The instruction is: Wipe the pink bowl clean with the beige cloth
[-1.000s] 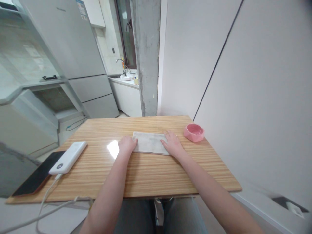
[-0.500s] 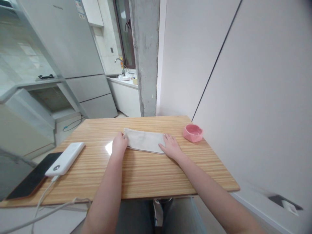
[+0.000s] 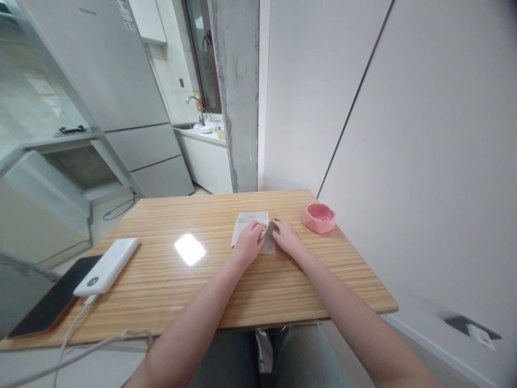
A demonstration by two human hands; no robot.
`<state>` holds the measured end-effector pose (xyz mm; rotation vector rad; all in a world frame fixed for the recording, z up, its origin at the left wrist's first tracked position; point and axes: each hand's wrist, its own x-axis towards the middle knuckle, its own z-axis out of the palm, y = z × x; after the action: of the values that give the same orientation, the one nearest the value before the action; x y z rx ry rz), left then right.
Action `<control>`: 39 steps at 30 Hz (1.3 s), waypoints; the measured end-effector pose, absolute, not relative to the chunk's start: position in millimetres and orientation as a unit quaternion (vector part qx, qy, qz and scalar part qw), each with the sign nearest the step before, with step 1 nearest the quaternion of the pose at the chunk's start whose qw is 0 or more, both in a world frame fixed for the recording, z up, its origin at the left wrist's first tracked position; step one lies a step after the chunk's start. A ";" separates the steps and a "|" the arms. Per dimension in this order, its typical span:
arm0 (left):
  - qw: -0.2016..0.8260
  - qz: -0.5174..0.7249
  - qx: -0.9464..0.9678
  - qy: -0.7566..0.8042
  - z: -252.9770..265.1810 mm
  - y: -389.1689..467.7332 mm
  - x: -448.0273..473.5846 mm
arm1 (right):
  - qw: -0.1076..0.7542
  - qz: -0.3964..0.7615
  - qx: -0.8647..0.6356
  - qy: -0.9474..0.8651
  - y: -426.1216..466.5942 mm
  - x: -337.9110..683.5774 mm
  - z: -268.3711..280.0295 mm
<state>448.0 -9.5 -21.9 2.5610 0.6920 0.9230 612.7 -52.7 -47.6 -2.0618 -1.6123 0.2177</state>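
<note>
A light grey-white cloth (image 3: pixel 245 220) lies on the wooden table, its left part doubled over toward the right. My left hand (image 3: pixel 251 240) is closed in a pinch on the folded-over end, a little above the lower layer. The greyer right strip of the cloth shows between my two hands. My right hand (image 3: pixel 285 235) rests at the cloth's right edge, its thumb and fingertips apart and touching that edge. The fingertips of my left hand are partly hidden by the hand itself.
A pink ashtray (image 3: pixel 319 217) stands right of my right hand, near the table's edge (image 3: pixel 355 253). At the left lie a white power bank (image 3: pixel 108 267) with a cable (image 3: pixel 67 339) and a dark flat pad (image 3: pixel 52 302). A wall (image 3: pixel 424 161) borders the right side.
My left hand has carried the cloth's left end rightward, folding the strip over to a shorter piece. My right hand has stayed near the right edge, its fingers now more bent.
</note>
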 end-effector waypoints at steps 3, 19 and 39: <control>0.161 0.269 0.929 0.197 -33.0 -18.5 460.6 | 0.303 0.106 -0.760 -0.566 -47.4 623.0 -51.2; 0.111 0.171 0.908 0.365 -26.6 23.8 427.6 | 0.426 -0.002 -0.608 -0.670 -61.4 591.9 -37.4; 0.084 0.072 0.915 0.387 -36.6 16.2 430.5 | 0.121 -0.045 -0.743 -0.657 -172.0 655.9 -66.6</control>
<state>430.5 16.2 -36.6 2.7323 1.1556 0.2142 655.9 -172.0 -66.6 -2.1701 -1.9191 -0.1317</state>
